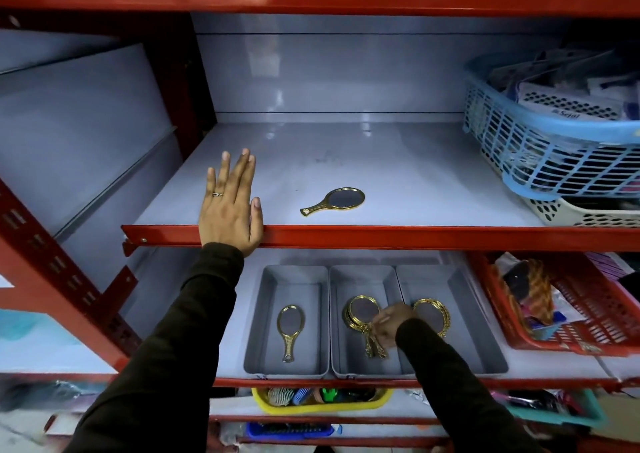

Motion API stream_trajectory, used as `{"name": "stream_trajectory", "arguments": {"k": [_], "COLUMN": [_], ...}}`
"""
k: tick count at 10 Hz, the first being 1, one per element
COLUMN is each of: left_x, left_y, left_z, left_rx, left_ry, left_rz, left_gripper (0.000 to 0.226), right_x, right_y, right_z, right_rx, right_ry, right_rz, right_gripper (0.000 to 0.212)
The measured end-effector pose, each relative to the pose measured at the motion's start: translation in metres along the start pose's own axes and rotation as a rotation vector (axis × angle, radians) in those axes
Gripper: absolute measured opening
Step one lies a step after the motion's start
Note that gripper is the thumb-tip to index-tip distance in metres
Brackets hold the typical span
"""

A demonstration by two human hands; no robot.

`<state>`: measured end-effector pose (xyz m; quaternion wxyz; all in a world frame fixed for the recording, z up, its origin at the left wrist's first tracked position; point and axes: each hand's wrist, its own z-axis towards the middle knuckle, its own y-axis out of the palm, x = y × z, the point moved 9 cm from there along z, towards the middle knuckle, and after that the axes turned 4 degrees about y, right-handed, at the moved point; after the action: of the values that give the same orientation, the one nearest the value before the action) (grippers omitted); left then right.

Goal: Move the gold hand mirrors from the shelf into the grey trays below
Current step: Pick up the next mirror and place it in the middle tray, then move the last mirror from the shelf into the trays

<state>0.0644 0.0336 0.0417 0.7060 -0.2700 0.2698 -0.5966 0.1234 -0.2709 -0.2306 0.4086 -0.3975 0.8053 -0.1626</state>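
Note:
One gold hand mirror [334,200] lies flat on the upper grey shelf [415,175], handle pointing left. My left hand [230,206] rests palm-down and open on the shelf's front edge, a hand's width left of it. Below stand three grey trays. The left tray [254,331] holds one mirror [290,331]. The middle tray [360,276] holds a stack of mirrors [362,314]. The right tray [478,328] holds more mirrors [431,315], their handles hidden. My right hand [389,326] is blurred, fingers curled over the divide between the middle and right trays, touching the handles.
A blue basket [554,154] on a white one [588,213] fills the upper shelf's right end. A red basket [588,317] of goods sits right of the trays. Yellow [322,406], blue and teal bins stand on lower shelves. A red upright [52,262] runs at left.

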Motion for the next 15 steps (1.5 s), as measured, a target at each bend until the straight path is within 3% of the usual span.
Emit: {"name": "stream_trajectory", "arguments": {"k": [1, 2, 3, 4, 5, 8, 11, 13, 14, 15], "left_x": [0.000, -0.001, 0.000, 0.000, -0.001, -0.001, -0.001, -0.002, -0.002, -0.002], "left_y": [0.000, 0.001, -0.001, -0.001, -0.001, -0.003, -0.001, -0.001, 0.000, 0.000], "left_z": [-0.001, -0.001, -0.001, -0.001, -0.001, 0.000, 0.000, -0.001, 0.000, -0.001], "left_rx": [-0.017, -0.025, -0.026, -0.031, -0.032, -0.009, -0.015, -0.019, -0.021, -0.024], "left_ry": [-0.006, -0.012, -0.014, -0.015, -0.012, 0.003, 0.000, 0.003, 0.001, 0.003], "left_rz": [0.012, 0.015, 0.012, 0.009, -0.003, -0.027, -0.030, -0.031, -0.033, -0.031], "left_gripper": [0.068, 0.068, 0.068, 0.068, 0.068, 0.066, 0.067, 0.067, 0.067, 0.067], "right_x": [-0.061, -0.109, -0.172, -0.200, -0.229, -0.248, -0.246, -0.240, -0.237, -0.229], "right_y": [-0.014, -0.032, -0.071, -0.102, -0.124, -0.122, -0.120, -0.128, -0.130, -0.129], "right_z": [-0.052, -0.094, -0.142, -0.147, -0.133, -0.105, -0.104, -0.099, -0.095, -0.080], "right_rx": [-0.205, -0.277, -0.184, 0.087, 0.436, 0.550, 0.467, 0.483, 0.449, 0.285], "right_ry": [-0.124, -0.246, -0.433, -0.486, -0.429, -0.363, -0.322, -0.266, -0.248, -0.246], "right_rz": [0.117, 0.209, 0.331, 0.290, -0.034, -0.221, -0.255, -0.288, -0.275, -0.046], "right_gripper": [0.022, 0.033, 0.033, 0.032, 0.034, 0.041, 0.063, 0.043, 0.045, 0.049]}}
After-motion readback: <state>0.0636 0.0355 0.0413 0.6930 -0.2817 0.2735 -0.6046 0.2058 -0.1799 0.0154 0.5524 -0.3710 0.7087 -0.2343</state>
